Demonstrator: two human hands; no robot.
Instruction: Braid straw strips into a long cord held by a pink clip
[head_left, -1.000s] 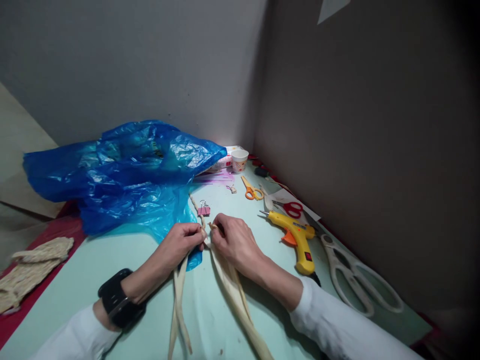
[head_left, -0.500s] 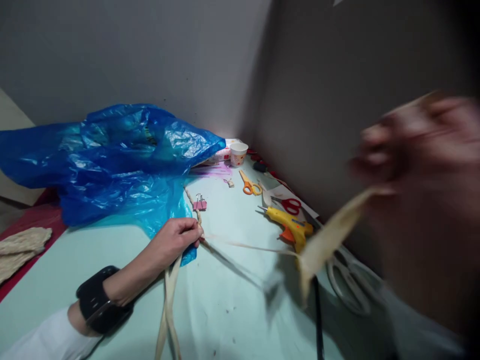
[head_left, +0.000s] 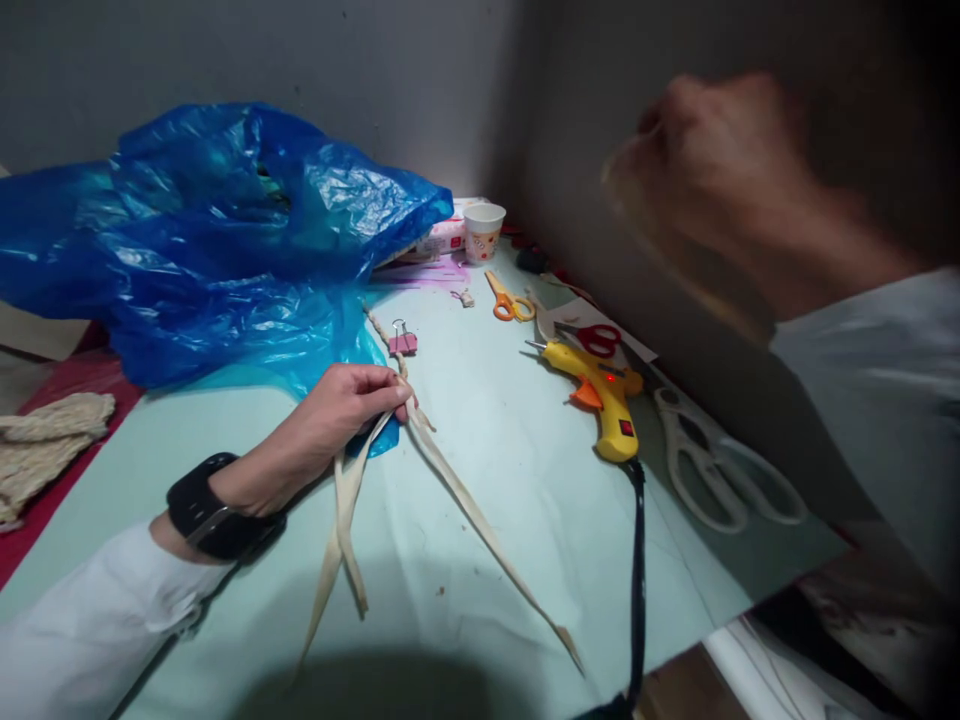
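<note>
My left hand (head_left: 349,410) pinches the lower end of a thin braided cord (head_left: 379,325) of dry, pale plant-fibre strips. A pink binder clip (head_left: 403,344) grips the cord just above my fingertips. From this pinch one long strip (head_left: 480,520) runs down to the right over the table; two crossed strips (head_left: 345,530) hang toward me. My right hand (head_left: 720,160), smeared by motion, is raised at the upper right. Its fingers are closed on a separate pale fibre strip (head_left: 660,245), which trails down along the forearm.
A yellow glue gun (head_left: 600,385), its red light lit, lies right of centre with a black cord (head_left: 637,580). Beside it are large white scissors (head_left: 709,465), red-handled scissors (head_left: 598,340) and orange scissors (head_left: 508,300). A paper cup (head_left: 484,232) and blue plastic bag (head_left: 240,240) are behind.
My right hand has risen and moved inward with its fibre strip. A long strip now lies flat from my left hand toward the lower right. My left hand keeps its pinch; the view has tilted down.
</note>
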